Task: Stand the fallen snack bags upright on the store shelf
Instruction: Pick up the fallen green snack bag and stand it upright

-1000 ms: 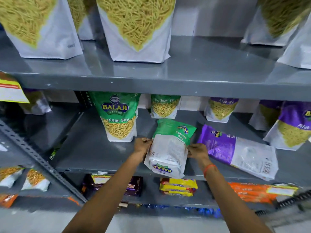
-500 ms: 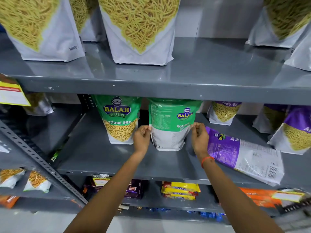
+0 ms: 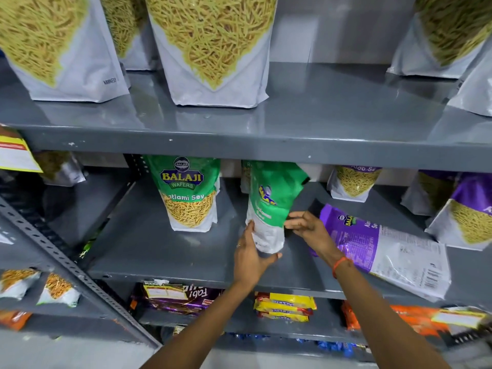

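Note:
A green-and-white Ratlami Sev bag (image 3: 269, 206) stands roughly upright in the middle of the grey middle shelf (image 3: 159, 249), turned edge-on and leaning slightly. My left hand (image 3: 250, 257) grips its lower left side, thumb under the base. My right hand (image 3: 306, 227) has its fingers spread, the tips at the bag's right edge. A purple Aloo Sev bag (image 3: 386, 243) lies flat on the shelf just right of my right hand. Another green Ratlami Sev bag (image 3: 189, 193) stands upright to the left.
Upright purple bags (image 3: 466, 214) stand at the right, and a small bag (image 3: 354, 182) at the back. The upper shelf edge (image 3: 266, 147) hangs just above the green bag's top. Large sev pouches (image 3: 215, 49) stand above. Biscuit packs (image 3: 285, 307) lie on the shelf below.
The green bag went from lying tilted to standing, then turned edge-on. My left hand slid down to its base. My right hand loosened from its side.

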Demonstrator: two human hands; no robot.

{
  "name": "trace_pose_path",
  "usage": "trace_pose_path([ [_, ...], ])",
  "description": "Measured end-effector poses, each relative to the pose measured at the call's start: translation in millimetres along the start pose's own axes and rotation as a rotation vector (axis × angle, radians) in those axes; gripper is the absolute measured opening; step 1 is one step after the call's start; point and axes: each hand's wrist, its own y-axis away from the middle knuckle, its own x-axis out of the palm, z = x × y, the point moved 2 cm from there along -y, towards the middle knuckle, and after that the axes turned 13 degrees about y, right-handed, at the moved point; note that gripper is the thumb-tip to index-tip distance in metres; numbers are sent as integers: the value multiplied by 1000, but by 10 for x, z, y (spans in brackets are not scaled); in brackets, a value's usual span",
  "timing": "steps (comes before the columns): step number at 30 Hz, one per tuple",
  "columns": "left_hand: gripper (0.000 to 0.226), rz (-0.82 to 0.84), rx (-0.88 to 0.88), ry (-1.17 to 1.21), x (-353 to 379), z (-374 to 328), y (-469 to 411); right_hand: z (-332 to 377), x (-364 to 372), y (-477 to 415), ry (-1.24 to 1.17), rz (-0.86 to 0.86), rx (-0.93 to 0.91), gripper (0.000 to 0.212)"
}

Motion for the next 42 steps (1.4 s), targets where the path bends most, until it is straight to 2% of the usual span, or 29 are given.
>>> trace_pose_path([
  [4,98,-110,-2,-108,66,-5,-89,65,84,129,63,101,20,58],
  [7,83,-175,-20,-28,78,-1,-96,61,78,146,76,111,30,66],
  [10,66,-161,-30,44,21,60,-110,72,62,107,51,39,41,60],
  [13,62,-149,-23,52,-21,92,-112,138,50,-67,16,-62,61,59],
  [17,53,-38,-44,194,-108,107,-197,313,125,-316,102,55,35,75],
  [19,49,9,-76,256,-193,142,-267,368,184,-374,127,77,29,75],
  [21,43,-19,-131,342,-282,183,-338,340,225,-377,103,50,59,73],
  [25,4,-156,-178,359,-342,243,-465,188,285,-276,172,-104,30,62],
  [28,7,-176,-163,345,-309,244,-539,115,333,-115,274,-241,56,61],
  [32,16,-197,-157,276,-262,249,-555,178,348,38,266,-290,75,62],
  [36,44,-210,-150,214,-88,127,-318,264,392,173,304,-329,37,54],
  [40,58,-298,-174,219,261,14,31,300,259,270,527,-333,-75,55],
  [42,62,-310,-238,248,498,-44,173,263,53,258,800,-258,-109,52],
])
